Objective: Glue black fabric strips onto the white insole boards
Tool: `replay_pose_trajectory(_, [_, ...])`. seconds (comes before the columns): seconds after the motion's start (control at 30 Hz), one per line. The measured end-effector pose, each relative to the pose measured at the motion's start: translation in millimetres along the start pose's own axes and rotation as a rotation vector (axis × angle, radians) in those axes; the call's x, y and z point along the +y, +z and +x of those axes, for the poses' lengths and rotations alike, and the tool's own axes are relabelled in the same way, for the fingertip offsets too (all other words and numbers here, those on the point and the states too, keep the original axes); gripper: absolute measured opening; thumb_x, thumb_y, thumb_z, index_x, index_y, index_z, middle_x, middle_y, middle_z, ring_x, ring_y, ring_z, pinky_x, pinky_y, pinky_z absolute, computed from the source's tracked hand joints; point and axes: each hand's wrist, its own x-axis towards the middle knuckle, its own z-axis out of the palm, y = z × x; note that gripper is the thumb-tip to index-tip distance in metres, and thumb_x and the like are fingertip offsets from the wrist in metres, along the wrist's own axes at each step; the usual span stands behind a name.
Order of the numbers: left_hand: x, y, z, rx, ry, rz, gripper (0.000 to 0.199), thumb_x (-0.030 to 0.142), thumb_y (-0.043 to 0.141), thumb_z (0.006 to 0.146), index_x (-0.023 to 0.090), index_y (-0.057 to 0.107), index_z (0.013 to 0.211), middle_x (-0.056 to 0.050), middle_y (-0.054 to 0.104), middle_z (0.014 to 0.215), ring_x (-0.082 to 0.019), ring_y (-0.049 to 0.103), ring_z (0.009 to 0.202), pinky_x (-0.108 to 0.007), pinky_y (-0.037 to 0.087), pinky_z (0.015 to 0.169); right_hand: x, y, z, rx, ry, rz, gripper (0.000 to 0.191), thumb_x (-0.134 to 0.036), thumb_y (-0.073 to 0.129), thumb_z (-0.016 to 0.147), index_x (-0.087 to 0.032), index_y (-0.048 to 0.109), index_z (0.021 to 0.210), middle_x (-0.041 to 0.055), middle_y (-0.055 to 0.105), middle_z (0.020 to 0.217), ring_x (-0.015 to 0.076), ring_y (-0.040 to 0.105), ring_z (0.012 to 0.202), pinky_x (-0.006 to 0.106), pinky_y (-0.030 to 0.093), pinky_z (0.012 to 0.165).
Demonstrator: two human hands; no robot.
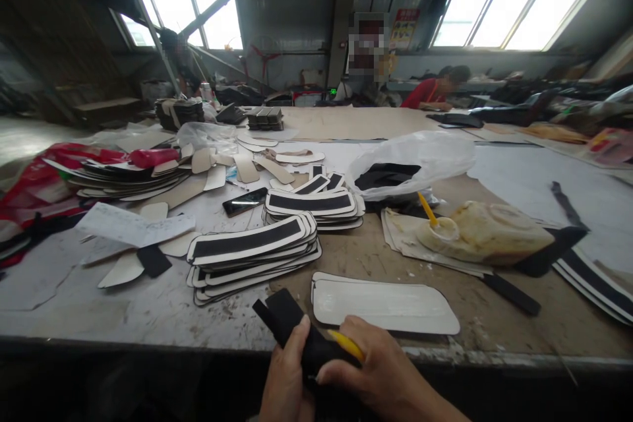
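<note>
Black strips (281,313) are gripped in my left hand (289,369), its thumb pressed on top, at the table's front edge. My right hand (368,359) is closed around a yellow tool (347,345) and touches the black material beside my left hand. What the tool's far end does is hidden. Just beyond my hands lies a white curved panel (383,304), with another edge showing under it. To the left rises a stack of white panels with black strips (250,244); a second such stack (311,204) sits behind it.
A stained yellowish container (487,231) with a yellow-handled tool stands at right. Behind are a plastic bag (435,155) holding black pieces and a phone (244,202). Papers (133,227) and loose pieces spread left. A person in red (425,93) sits at the far side.
</note>
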Motion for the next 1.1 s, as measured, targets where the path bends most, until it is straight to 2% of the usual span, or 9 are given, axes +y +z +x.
replay_pose_trajectory(0.13, [1, -10.5, 5, -0.030, 0.043, 0.000, 0.023, 0.034, 0.068, 0.067, 0.014, 0.063, 0.077, -0.003, 0.060, 0.064, -0.016, 0.057, 0.062, -0.024, 0.045, 0.057, 6, -13, 0, -0.040, -0.006, 0.182, 0.039, -0.047, 0.042, 0.086, -0.018, 0.041, 0.060, -0.0037, 0.042, 0.061, 0.0099, 0.039, 0.057, 0.022, 0.031, 0.054])
replay_pose_trajectory(0.27, [10, -18.4, 4, -0.018, 0.113, 0.070, 0.028, 0.032, 0.067, 0.069, 0.015, 0.062, 0.091, -0.003, 0.062, 0.069, -0.016, 0.058, 0.064, -0.026, 0.048, 0.062, 21, -31, -4, -0.055, 0.064, 0.203, 0.037, -0.047, 0.042, 0.085, -0.019, 0.038, 0.060, -0.0043, 0.037, 0.061, 0.0101, 0.035, 0.057, 0.023, 0.031, 0.054])
replay_pose_trajectory(0.47, [22, -15.1, 8, 0.004, 0.080, 0.109, 0.019, 0.022, 0.068, 0.068, 0.014, 0.059, 0.082, -0.005, 0.062, 0.068, -0.020, 0.061, 0.069, -0.035, 0.051, 0.071, 46, -61, -7, -0.121, 0.131, 0.205, 0.038, -0.051, 0.040, 0.084, -0.019, 0.041, 0.063, -0.0044, 0.036, 0.060, 0.0106, 0.033, 0.056, 0.023, 0.031, 0.053])
replay_pose_trajectory(0.53, [25, -11.4, 11, -0.020, 0.084, 0.123, 0.019, 0.023, 0.068, 0.069, 0.014, 0.059, 0.082, -0.002, 0.057, 0.062, -0.016, 0.058, 0.062, -0.032, 0.050, 0.066, 50, -73, -7, -0.092, 0.125, 0.190, 0.038, -0.051, 0.040, 0.084, -0.020, 0.042, 0.063, -0.0037, 0.037, 0.062, 0.0112, 0.035, 0.057, 0.023, 0.033, 0.055])
replay_pose_trajectory(0.63, [31, -8.7, 15, -0.012, 0.136, 0.206, 0.024, 0.031, 0.070, 0.068, 0.013, 0.058, 0.079, 0.008, 0.034, 0.046, -0.005, 0.034, 0.041, -0.018, 0.033, 0.040, 55, -90, -8, -0.004, 0.085, 0.206, 0.037, -0.052, 0.042, 0.084, -0.020, 0.044, 0.065, -0.0007, 0.043, 0.071, 0.0136, 0.043, 0.067, 0.024, 0.038, 0.064])
replay_pose_trajectory(0.7, [33, -8.2, 16, -0.003, 0.148, 0.318, 0.030, 0.035, 0.072, 0.066, 0.012, 0.056, 0.076, 0.011, 0.026, 0.045, -0.002, 0.021, 0.039, -0.016, 0.018, 0.036, 56, -99, -9, 0.031, 0.095, 0.288, 0.039, -0.054, 0.043, 0.082, -0.020, 0.044, 0.064, 0.0006, 0.045, 0.074, 0.0145, 0.044, 0.070, 0.025, 0.039, 0.066])
replay_pose_trajectory(0.83, [29, -3.7, 13, -0.197, 0.011, 0.374, 0.054, 0.042, 0.076, 0.059, 0.013, 0.054, 0.099, 0.012, 0.026, 0.042, -0.001, 0.016, 0.038, -0.017, 0.013, 0.035, 50, -96, -10, 0.007, 0.242, 0.524, 0.043, -0.059, 0.043, 0.080, -0.019, 0.041, 0.062, -0.0034, 0.033, 0.062, 0.0104, 0.031, 0.055, 0.022, 0.032, 0.051])
replay_pose_trajectory(0.93, [22, 1.9, 9, -0.370, -0.159, 0.227, 0.069, 0.047, 0.076, 0.057, 0.013, 0.052, 0.112, 0.012, 0.027, 0.042, -0.002, 0.016, 0.037, -0.017, 0.012, 0.035, 40, -81, -7, -0.071, 0.200, 0.630, 0.043, -0.057, 0.044, 0.081, -0.019, 0.041, 0.063, -0.0046, 0.030, 0.060, 0.0095, 0.027, 0.055, 0.022, 0.029, 0.050])
replay_pose_trajectory(1.1, [13, 3.4, 6, -0.417, -0.325, 0.141, 0.034, 0.040, 0.074, 0.062, 0.016, 0.057, 0.078, 0.011, 0.027, 0.042, 0.000, 0.017, 0.035, -0.015, 0.012, 0.035, 31, -63, -3, -0.199, 0.155, 0.707, 0.041, -0.056, 0.045, 0.082, -0.018, 0.045, 0.066, -0.0044, 0.033, 0.060, 0.0088, 0.029, 0.055, 0.020, 0.028, 0.049])
